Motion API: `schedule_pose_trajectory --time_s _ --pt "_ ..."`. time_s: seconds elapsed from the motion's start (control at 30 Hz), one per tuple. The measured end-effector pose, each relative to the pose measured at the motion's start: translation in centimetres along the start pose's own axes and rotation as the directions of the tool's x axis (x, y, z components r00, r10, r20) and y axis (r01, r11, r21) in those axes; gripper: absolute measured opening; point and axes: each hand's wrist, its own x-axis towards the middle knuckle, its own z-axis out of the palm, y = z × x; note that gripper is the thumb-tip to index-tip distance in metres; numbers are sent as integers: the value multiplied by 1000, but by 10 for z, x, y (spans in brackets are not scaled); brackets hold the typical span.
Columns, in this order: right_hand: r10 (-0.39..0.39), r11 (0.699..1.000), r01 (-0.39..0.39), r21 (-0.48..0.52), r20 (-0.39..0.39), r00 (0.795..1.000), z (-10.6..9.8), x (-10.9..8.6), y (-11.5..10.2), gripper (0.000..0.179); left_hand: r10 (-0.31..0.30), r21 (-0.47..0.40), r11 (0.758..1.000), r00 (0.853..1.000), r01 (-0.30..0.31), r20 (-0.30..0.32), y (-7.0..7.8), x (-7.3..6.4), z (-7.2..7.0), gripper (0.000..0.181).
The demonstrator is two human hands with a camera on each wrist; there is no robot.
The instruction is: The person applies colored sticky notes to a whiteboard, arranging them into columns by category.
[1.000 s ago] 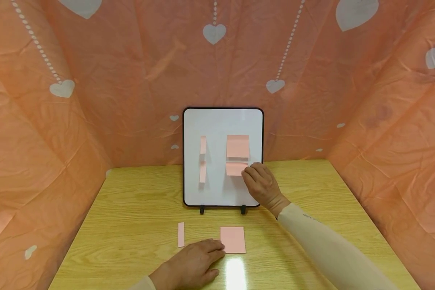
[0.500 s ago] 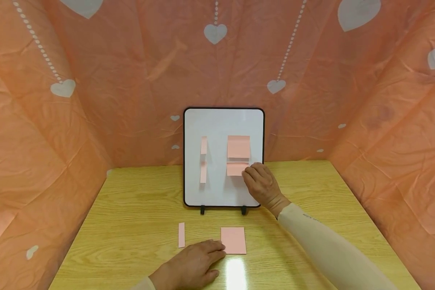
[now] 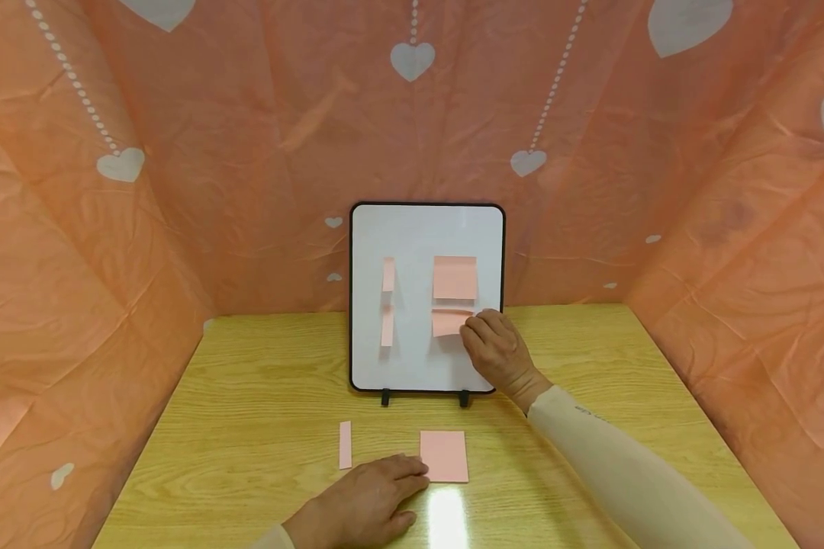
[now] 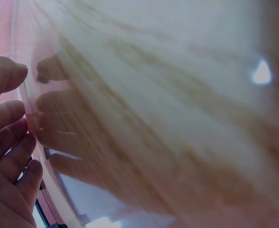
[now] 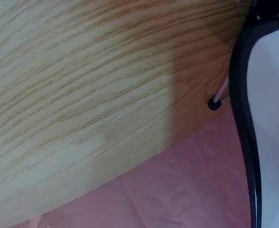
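My right hand (image 3: 497, 347) pinches the right side of a pink sticky note (image 3: 448, 324) on the lower right of an upright whiteboard (image 3: 412, 229). That note's lower edge bends outward; the fingertips are partly hidden. Just above it sticks another square pink note (image 3: 455, 278). My left hand (image 3: 371, 492) rests on the table, its fingers touching the left edge of a square pink sticky-note pad (image 3: 445, 456). In the left wrist view the fingers of this hand (image 4: 11, 156) are relaxed. The right wrist view does not show the right hand.
Two narrow pink strips, an upper (image 3: 387, 276) and a lower (image 3: 387, 326), stick to the board's left side. A third strip (image 3: 346, 444) lies on the wooden table (image 3: 261, 396). Black feet (image 3: 385, 397) support the board. Orange cloth (image 3: 261, 152) surrounds the table.
The lower right note's bottom edge has gone from straight to curved and slanted at my right fingers. The left hand stays at the pad. The whole view has shifted slightly.
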Motion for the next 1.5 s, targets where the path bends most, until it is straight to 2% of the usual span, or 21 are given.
schedule_pose_trajectory --time_s 0.43,0.63,0.9,1.03,1.5 --pt "8 1000 -8 -2 49 999 4 -7 -1 14 3 6 1000 1000 -3 12 -1 0 1 44" --pt "14 1000 -11 -24 121 993 3 -11 -3 12 -6 -7 1000 1000 6 15 0 0 1 44" --pt "30 999 -19 -51 211 977 0 -14 -4 19 -4 -17 1000 1000 5 26 0 1 -1 44" --pt "30 998 -17 -60 226 974 0 -15 -5 9 -4 -25 1000 999 5 33 0 1 -2 44" --pt "37 998 -20 -65 278 960 -5 -15 -9 11 -1 -28 1000 999 2 36 -2 3 -4 41"
